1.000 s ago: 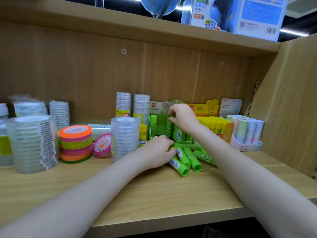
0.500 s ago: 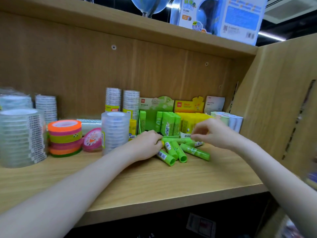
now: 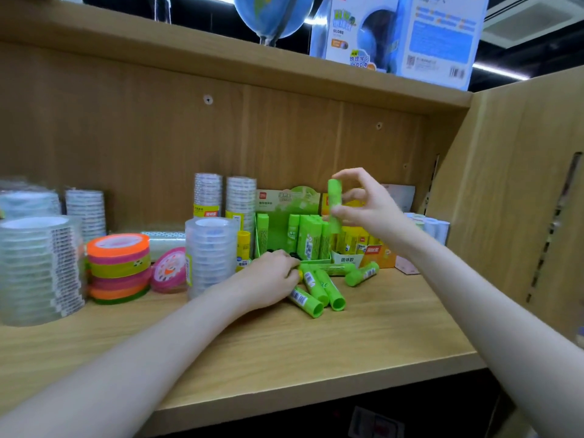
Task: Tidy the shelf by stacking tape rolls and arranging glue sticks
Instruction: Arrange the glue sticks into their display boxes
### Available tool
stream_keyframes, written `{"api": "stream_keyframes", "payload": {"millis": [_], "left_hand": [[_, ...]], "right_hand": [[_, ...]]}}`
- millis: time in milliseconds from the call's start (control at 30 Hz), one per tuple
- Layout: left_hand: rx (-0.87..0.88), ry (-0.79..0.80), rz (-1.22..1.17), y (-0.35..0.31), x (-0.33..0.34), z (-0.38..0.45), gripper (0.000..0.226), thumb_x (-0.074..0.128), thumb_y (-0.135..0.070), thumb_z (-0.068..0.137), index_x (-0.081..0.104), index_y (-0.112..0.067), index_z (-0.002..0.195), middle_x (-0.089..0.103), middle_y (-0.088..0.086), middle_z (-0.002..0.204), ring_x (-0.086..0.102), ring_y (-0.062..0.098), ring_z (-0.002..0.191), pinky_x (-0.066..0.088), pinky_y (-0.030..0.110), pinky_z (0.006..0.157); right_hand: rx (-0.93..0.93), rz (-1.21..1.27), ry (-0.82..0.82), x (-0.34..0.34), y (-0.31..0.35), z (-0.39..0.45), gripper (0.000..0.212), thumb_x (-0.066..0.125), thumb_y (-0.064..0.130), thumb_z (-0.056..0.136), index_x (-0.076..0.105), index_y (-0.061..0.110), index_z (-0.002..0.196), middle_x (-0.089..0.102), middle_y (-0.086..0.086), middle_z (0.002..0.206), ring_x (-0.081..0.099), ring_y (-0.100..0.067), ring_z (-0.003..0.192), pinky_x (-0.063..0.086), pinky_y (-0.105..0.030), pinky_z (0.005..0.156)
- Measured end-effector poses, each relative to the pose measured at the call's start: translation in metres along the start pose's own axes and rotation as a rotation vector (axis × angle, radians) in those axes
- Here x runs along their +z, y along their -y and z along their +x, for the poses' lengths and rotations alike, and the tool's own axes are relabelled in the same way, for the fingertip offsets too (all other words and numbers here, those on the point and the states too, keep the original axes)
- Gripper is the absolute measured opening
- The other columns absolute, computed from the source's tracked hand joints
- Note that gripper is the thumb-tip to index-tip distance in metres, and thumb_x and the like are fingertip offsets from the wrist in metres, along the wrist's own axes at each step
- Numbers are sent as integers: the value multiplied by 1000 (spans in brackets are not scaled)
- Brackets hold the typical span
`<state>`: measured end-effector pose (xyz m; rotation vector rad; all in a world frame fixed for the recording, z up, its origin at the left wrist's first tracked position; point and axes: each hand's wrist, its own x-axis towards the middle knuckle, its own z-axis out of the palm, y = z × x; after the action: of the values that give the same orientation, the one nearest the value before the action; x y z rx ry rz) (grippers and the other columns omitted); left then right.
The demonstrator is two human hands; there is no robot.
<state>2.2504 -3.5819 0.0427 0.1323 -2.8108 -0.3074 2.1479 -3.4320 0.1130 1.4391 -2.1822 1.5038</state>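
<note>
Green glue sticks only partly sorted: several upright in the green display box [image 3: 268,248] at the back of the shelf [image 3: 316,349], with a gap at its left half. Four or five loose green sticks [image 3: 316,287] flat on the board just in front of the box, one apart at the right [image 3: 361,274]. Tape rolls apparently stacked already: clear stacks [image 3: 210,248] left of the box, a coloured stack [image 3: 118,267] further left, one pink roll [image 3: 168,269] tilted on edge between them. Judgement: tape nearly done, glue sticks roughly half placed.

Right hand [image 3: 369,207] raised above the box, thumb and fingertips pinching one green glue stick [image 3: 334,205] held upright, remaining fingers loosely spread. Stick clear of the box, not yet inserted.

Left hand [image 3: 268,279] low on the board, fingers curled over the near ends of the loose sticks, touching them; firm grasp or mere rest not discernible.
</note>
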Motion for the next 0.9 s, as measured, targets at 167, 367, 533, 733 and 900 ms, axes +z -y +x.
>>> {"api": "stream_keyframes", "payload": {"millis": [167, 367, 533, 733, 900], "left_hand": [[21, -16, 13, 0, 1, 1, 38, 33, -20, 98, 51, -7, 129, 47, 13, 134, 43, 24, 124, 34, 29, 100], [9, -5, 16, 2, 2, 2, 37, 33, -21, 97, 53, -3, 123, 48, 13, 130, 43, 25, 122, 34, 32, 99], [4, 0, 20, 2, 1, 2, 37, 34, -21, 98, 53, -4, 124, 48, 13, 130, 43, 25, 122, 34, 31, 99], [1, -1, 15, 0, -1, -1, 37, 33, -21, 98, 53, -4, 124, 47, 13, 132, 44, 24, 122, 35, 31, 98], [4, 24, 21, -1, -3, -2, 38, 32, -21, 98, 49, -7, 130, 45, 11, 135, 41, 24, 125, 33, 31, 101]], "right_hand": [[-119, -370, -57, 45, -14, 37, 39, 72, 12, 78, 39, 22, 97, 61, -5, 78, 62, -25, 75, 51, -36, 71], [-128, -600, -22, 69, -35, 50, 30, 69, 23, 81, 41, 18, 91, 61, -4, 91, 54, -25, 91, 40, -40, 86], [-64, -714, -47, 70, -40, 57, 26, 68, 31, 82, 52, 16, 95, 63, -2, 105, 45, -25, 108, 31, -40, 92], [-38, -833, -30, 70, -37, 56, 20, 57, 33, 90, 60, 20, 104, 51, -4, 124, 34, -25, 121, 28, -44, 97], [-47, -689, -106, 21, -26, 38, 24, 52, 24, 93, 65, 21, 114, 44, -7, 128, 45, -21, 115, 35, -35, 98]]}}
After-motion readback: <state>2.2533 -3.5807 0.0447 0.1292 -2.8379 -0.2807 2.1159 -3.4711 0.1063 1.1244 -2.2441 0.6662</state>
